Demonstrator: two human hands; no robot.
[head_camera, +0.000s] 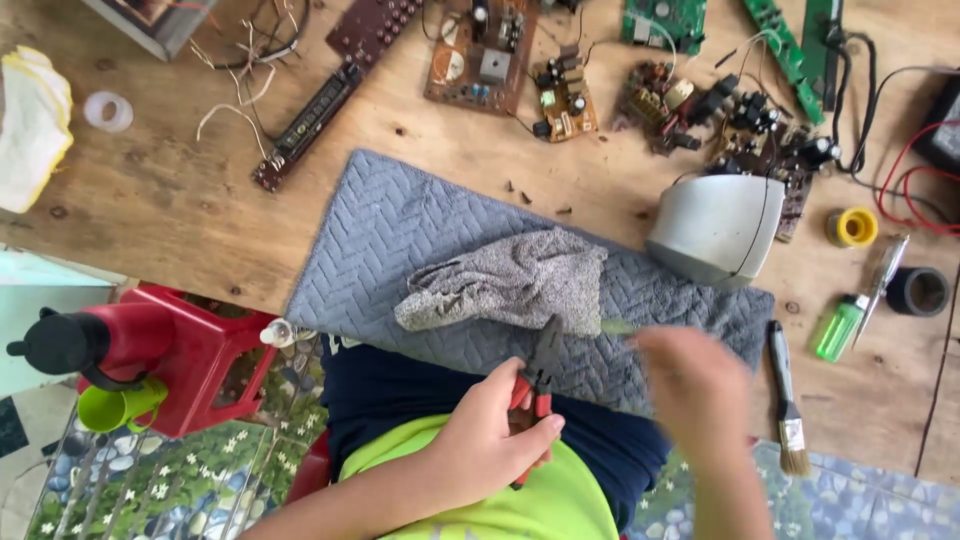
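My left hand grips red-handled pliers, their dark jaws pointing up over the near edge of a grey quilted mat. My right hand is blurred and hovers just right of the pliers over the mat's near edge; something thin and pale green shows at its fingertips, too blurred to identify. A grey knitted glove lies crumpled on the mat just beyond both hands.
A wooden table holds several circuit boards, a grey plastic housing, a paintbrush, a green lighter, yellow solder spool, black tape roll and red wires. A red container stands at the left below the table.
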